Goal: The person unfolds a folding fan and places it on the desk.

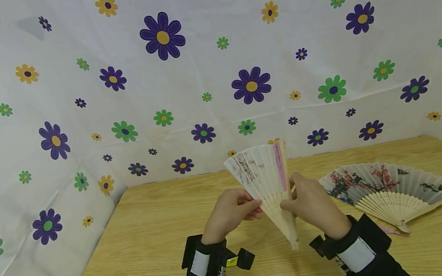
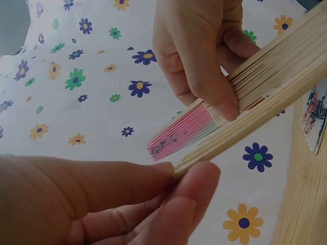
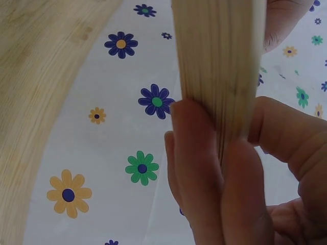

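Note:
A partly spread folding fan with pale wooden ribs and printed white cloth is held up over the table, pivot end down. My left hand pinches its left outer rib between thumb and fingers; the left wrist view shows the fingertips on that rib. On the other side, my right hand grips the stack of still-folded ribs, thumb toward me. Pink cloth shows along the folded part. Beyond my right hand, a second fan lies spread on the table, printed with red blossoms and birds.
The wooden table reaches back to a white flower-patterned sheet that hangs behind it and along both sides. A pink tassel lies by the second fan's pivot.

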A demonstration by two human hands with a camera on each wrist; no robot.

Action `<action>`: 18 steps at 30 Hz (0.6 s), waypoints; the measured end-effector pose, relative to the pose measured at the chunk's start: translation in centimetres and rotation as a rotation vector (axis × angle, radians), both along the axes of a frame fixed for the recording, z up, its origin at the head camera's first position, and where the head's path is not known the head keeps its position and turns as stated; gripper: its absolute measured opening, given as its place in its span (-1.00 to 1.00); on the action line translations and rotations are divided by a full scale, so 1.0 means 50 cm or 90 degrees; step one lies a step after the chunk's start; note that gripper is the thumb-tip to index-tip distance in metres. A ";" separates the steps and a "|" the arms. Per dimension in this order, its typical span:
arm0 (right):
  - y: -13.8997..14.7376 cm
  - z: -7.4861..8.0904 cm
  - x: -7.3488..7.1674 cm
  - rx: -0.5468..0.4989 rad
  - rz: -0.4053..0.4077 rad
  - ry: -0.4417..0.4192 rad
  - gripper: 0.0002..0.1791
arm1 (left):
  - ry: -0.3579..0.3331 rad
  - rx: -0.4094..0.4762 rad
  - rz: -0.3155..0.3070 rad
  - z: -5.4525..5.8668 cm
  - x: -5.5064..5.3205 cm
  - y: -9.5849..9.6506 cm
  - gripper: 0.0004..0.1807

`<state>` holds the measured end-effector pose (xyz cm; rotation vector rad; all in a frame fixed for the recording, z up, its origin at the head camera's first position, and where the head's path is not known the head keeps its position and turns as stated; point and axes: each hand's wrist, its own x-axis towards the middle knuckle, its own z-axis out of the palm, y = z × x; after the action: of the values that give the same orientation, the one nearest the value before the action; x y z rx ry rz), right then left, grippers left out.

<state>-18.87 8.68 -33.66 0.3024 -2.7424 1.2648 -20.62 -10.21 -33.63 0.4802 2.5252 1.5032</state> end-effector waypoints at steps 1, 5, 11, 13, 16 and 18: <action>0.000 0.000 0.000 -0.001 0.001 0.000 -0.74 | 0.000 0.000 0.000 0.000 0.000 0.000 -0.83; 0.003 0.000 0.000 -0.007 0.003 0.000 -0.74 | 0.001 -0.006 0.004 0.001 -0.001 -0.003 -0.83; 0.010 -0.001 -0.006 0.009 -0.009 -0.007 -0.73 | -0.005 -0.004 0.007 0.002 -0.001 -0.006 -0.83; 0.011 -0.001 -0.007 0.015 -0.008 -0.010 -0.74 | -0.006 -0.003 0.005 0.002 -0.001 -0.005 -0.82; 0.013 -0.001 -0.007 0.020 -0.008 -0.012 -0.77 | -0.006 0.002 0.004 0.000 -0.001 -0.004 -0.82; 0.014 0.000 -0.008 0.023 -0.009 -0.011 -0.79 | -0.004 0.003 0.004 -0.001 -0.002 -0.004 -0.82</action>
<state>-19.28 9.35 -33.68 0.2765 -2.7794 1.2219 -20.70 -10.42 -33.66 0.4675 2.5221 1.5101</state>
